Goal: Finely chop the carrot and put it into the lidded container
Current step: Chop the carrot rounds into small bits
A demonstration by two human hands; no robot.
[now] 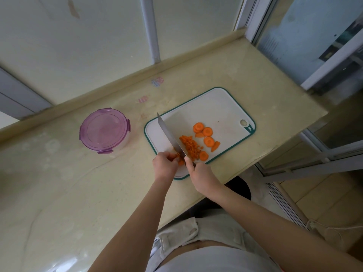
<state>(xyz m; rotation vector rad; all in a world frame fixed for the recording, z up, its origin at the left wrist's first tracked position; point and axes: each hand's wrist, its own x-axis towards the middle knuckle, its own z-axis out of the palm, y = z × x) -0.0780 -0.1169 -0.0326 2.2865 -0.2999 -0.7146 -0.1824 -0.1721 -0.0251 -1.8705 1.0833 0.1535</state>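
Observation:
A white cutting board (216, 107) with a green rim lies on the counter. On it sit several round carrot slices (207, 132) and a pile of finely chopped carrot (190, 147). My right hand (200, 173) grips the handle of a knife (170, 134), whose blade stands on the board just left of the chopped pile. My left hand (164, 163) holds carrot pieces (179, 159) with curled fingers against the blade's left side. A round container with its purple lid (105, 130) clipped on stands to the left of the board.
The beige counter (68, 183) ends in an edge just right of the board. A low ledge and frosted window panes run along the back. A sliding door frame stands at the right, with floor below.

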